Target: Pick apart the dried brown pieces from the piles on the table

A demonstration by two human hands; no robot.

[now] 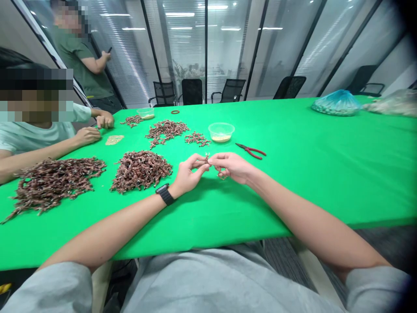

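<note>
My left hand [190, 173] and my right hand [232, 166] meet above the green table [293, 174], fingers pinched together on a small brown metal piece [207, 158]. Another bit of the same brown stuff [223, 176] hangs under my right hand's fingers. A black watch [164, 194] sits on my left wrist. A heap of brown pieces [140, 170] lies just left of my left hand. Red-handled pliers [251, 151] lie beyond my right hand, untouched.
A clear bowl of yellowish bits [221, 132] stands behind my hands. More brown heaps [54, 180] [167, 130] lie left and far. A seated person's hands [87, 135] rest at the left; another person stands behind. Plastic bags [337, 103] lie at the far right.
</note>
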